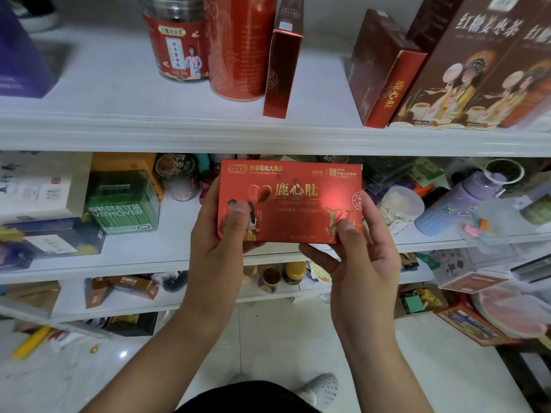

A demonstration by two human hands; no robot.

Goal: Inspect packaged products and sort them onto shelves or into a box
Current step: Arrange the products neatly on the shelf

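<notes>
Held only by its lower corners, the red box (292, 198) could slip, or knock over the upright boxes (384, 76) at the top shelf's (179, 126) front edge when placed. Left hand (214, 234) and right hand (363, 263) each pinch a corner, thumb in front, fingers curled behind, in the air before the middle shelf's (134, 254) edge.

I face a white shelving unit (298, 144), top shelf (119, 93) with a ridged front edge, middle shelf (143, 254) and lower shelf (125, 305) below it, and under me a glossy white tile floor (268, 341) with one small bright glare spot (122, 354) at left.
</notes>
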